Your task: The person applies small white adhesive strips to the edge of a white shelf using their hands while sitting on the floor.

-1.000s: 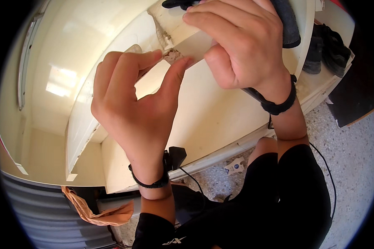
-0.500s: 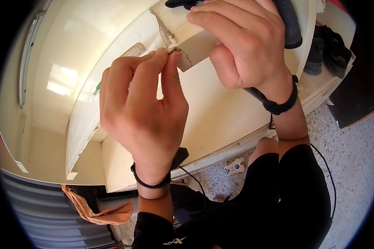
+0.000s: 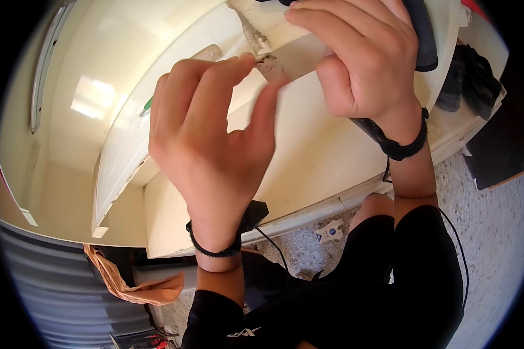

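My left hand (image 3: 215,134) hovers over the white shelf unit with thumb and fingers apart, and nothing shows between them. To its right, my right hand (image 3: 370,64) is closed on a flat grey, scraper-like blade (image 3: 303,55). The blade's far end disappears behind my fingers. Dark crumbs (image 3: 269,65) cling to its left end, close to my left fingertips. Just above the blade, a dirty, chipped strip (image 3: 250,32) runs along the shelf panel. Part of a black object (image 3: 268,1) shows at the top edge beside my right fingertips; its kind is hidden.
A white shelf board (image 3: 119,168) slants along the left, with a green-tipped object (image 3: 147,106) on it. Dark shoes (image 3: 471,81) stand at the right end. An orange cloth (image 3: 122,279) hangs lower left. A small white tag (image 3: 330,231) lies on the speckled floor (image 3: 489,244).
My left thumb and fingers have parted from their pinch at the blade's end. My right hand and the blade have shifted slightly right in the view.
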Action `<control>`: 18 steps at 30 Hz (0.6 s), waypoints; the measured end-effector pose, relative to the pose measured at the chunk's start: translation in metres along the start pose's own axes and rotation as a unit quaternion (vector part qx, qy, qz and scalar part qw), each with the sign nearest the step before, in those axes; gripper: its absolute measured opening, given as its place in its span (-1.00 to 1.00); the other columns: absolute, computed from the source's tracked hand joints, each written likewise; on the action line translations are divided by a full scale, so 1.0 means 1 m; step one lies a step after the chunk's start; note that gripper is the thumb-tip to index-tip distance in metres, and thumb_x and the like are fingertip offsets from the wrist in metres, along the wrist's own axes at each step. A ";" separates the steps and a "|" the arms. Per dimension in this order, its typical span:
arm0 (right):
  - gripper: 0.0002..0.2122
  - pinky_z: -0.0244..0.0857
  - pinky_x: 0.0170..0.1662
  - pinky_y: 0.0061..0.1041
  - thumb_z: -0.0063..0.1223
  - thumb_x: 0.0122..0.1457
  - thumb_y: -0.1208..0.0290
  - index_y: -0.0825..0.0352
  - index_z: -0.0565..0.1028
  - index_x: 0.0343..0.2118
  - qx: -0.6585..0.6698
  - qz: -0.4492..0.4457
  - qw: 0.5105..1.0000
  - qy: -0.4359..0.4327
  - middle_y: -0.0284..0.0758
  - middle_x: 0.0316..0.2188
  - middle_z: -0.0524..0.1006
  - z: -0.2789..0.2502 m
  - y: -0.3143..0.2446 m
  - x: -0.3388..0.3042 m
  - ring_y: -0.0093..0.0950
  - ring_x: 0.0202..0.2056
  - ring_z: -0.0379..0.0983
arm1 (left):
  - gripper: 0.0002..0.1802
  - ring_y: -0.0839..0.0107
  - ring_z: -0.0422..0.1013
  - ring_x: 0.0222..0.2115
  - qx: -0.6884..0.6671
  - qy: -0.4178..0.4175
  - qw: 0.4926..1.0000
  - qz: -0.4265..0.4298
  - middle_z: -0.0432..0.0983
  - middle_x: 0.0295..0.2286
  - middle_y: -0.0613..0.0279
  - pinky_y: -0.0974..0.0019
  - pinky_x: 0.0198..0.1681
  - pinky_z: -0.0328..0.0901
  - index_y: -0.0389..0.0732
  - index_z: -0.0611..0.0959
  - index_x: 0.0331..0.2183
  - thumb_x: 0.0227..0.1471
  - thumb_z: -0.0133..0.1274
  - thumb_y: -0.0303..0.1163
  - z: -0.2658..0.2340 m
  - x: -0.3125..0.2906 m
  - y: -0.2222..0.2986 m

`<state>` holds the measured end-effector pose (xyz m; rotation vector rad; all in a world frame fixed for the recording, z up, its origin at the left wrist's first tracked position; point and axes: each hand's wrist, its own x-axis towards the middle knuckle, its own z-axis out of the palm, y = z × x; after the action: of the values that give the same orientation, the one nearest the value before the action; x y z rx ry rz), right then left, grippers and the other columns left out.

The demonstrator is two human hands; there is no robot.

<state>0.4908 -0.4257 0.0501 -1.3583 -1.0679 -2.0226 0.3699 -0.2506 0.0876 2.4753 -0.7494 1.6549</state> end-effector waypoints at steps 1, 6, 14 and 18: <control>-0.64 0.42 -0.04 -0.18 0.06 -0.27 0.39 0.45 0.62 -0.36 0.000 0.002 1.000 -0.002 -0.14 -0.35 0.65 0.000 -0.001 0.001 -0.18 -0.30 0.58 | -0.70 0.36 0.57 -0.44 0.003 0.000 1.000 -0.006 0.63 -0.46 0.22 0.37 -0.33 0.43 -0.26 0.77 -0.36 -0.18 0.55 -0.45 0.001 0.000 -0.001; -0.65 0.41 -0.04 -0.18 0.04 -0.27 0.39 0.45 0.63 -0.36 0.007 0.019 1.000 -0.019 -0.13 -0.36 0.65 -0.004 -0.006 0.006 -0.18 -0.32 0.58 | -0.72 0.37 0.60 -0.45 -0.029 -0.025 0.998 -0.047 0.62 -0.49 0.20 0.39 -0.32 0.47 -0.31 0.75 -0.42 -0.18 0.54 -0.47 -0.002 0.008 -0.005; -0.64 0.41 -0.04 -0.19 0.04 -0.27 0.40 0.46 0.63 -0.36 -0.007 0.002 1.000 -0.006 -0.13 -0.36 0.65 -0.001 -0.002 0.002 -0.18 -0.32 0.58 | -0.88 0.37 0.60 -0.47 0.003 -0.014 0.999 -0.037 0.63 -0.51 0.18 0.39 -0.32 0.47 -0.32 0.75 -0.43 -0.04 0.43 -0.57 -0.001 0.008 0.005; -0.65 0.41 -0.04 -0.19 0.04 -0.28 0.42 0.46 0.63 -0.37 0.002 0.001 1.000 0.005 -0.14 -0.36 0.65 0.002 -0.002 0.001 -0.19 -0.31 0.58 | -0.89 0.36 0.59 -0.47 0.007 0.000 1.000 -0.029 0.62 -0.51 0.19 0.40 -0.33 0.46 -0.32 0.77 -0.42 -0.03 0.42 -0.57 0.000 0.005 0.005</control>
<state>0.4899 -0.4234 0.0510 -1.3450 -1.0650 -2.0230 0.3687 -0.2566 0.0909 2.4823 -0.6618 1.6449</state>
